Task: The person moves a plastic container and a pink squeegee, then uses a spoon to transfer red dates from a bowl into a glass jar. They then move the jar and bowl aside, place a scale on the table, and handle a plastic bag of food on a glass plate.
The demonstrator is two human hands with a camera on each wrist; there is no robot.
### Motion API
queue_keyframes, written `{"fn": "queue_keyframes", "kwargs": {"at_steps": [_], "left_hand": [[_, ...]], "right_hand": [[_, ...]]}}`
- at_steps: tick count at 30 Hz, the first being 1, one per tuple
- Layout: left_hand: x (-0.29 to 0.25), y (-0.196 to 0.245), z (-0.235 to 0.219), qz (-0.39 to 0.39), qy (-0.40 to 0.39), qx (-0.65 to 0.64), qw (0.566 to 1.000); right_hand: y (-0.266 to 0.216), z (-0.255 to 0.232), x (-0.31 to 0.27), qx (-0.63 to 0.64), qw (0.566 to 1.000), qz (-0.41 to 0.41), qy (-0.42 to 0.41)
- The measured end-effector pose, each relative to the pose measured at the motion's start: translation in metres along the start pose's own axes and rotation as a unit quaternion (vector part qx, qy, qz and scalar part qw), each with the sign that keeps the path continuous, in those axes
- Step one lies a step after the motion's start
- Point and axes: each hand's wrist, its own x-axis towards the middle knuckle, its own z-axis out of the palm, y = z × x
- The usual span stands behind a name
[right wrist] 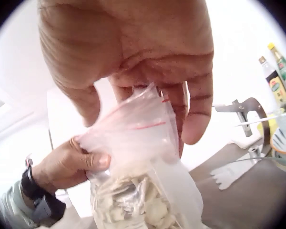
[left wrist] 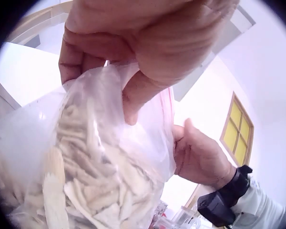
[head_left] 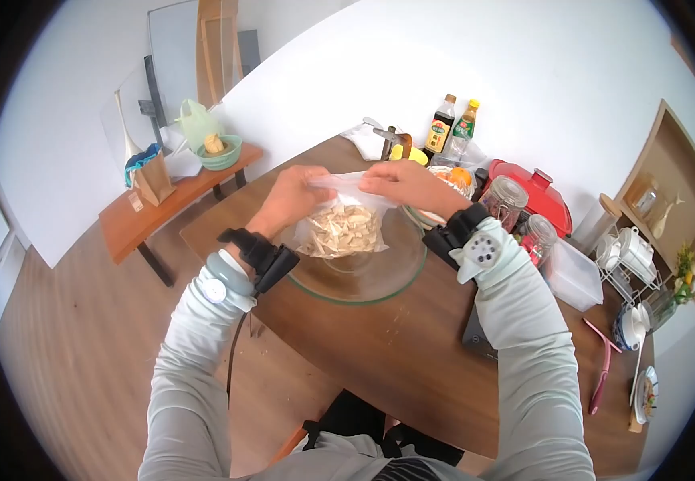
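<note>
A clear zip-lock bag [head_left: 343, 226] of pale dried slices [left wrist: 100, 186] hangs upright over a large glass plate [head_left: 357, 293]. My left hand [head_left: 287, 199] pinches its upper left side; the thumb [left wrist: 136, 100] presses on the plastic near the red-lined top. On the other side, my right hand [head_left: 412, 186] holds the upper right edge with fingers partly hidden behind the plastic. In the right wrist view, that hand's thumb [right wrist: 88, 107] stands away from the fingers. The bag's top edge slants between both hands.
Beyond the bag on the brown table [head_left: 347, 345] stand sauce bottles [head_left: 440, 127] and a red lidded pan [head_left: 533, 192]. Glass jars [head_left: 505, 200] and a clear plastic box [head_left: 573, 276] line the right side. A side bench [head_left: 143, 220] stands at left, bearing a green bowl [head_left: 223, 158].
</note>
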Motion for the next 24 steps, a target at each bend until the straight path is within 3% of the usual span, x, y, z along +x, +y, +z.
{"fn": "queue_keyframes", "kwargs": {"at_steps": [1, 4, 7, 10, 11, 14, 17, 21, 24], "left_hand": [[0.001, -0.003, 0.000, -0.005, 0.014, -0.032, 0.999], [0.003, -0.016, 0.007, -0.016, 0.017, -0.093, 0.995], [0.002, -0.037, 0.023, -0.019, 0.028, -0.170, 0.985], [0.005, -0.042, 0.024, -0.004, 0.026, -0.217, 0.976], [0.005, -0.041, 0.024, 0.007, 0.024, -0.209, 0.978], [0.005, -0.049, 0.023, 0.018, 0.016, -0.179, 0.984], [0.005, -0.057, 0.022, -0.013, -0.017, -0.158, 0.987], [-0.016, -0.054, 0.016, -0.005, -0.148, -0.172, 0.974], [-0.024, -0.049, 0.017, 0.032, -0.174, -0.202, 0.963]], "right_hand": [[-0.004, -0.002, -0.001, 0.079, 0.997, 0.020, -0.005], [0.012, 0.007, 0.006, -0.039, 0.999, -0.027, 0.014], [0.051, 0.039, 0.014, -0.162, 0.983, 0.023, 0.081], [0.071, 0.048, 0.013, 0.054, 0.981, 0.090, 0.161], [0.066, 0.047, 0.010, 0.217, 0.958, 0.109, 0.151], [0.076, 0.049, 0.005, 0.358, 0.916, 0.154, 0.097], [0.082, 0.056, -0.003, 0.403, 0.896, 0.183, 0.025], [0.064, 0.053, -0.015, 0.239, 0.940, 0.236, -0.058], [0.056, 0.047, -0.013, 0.192, 0.926, 0.304, -0.117]]}}
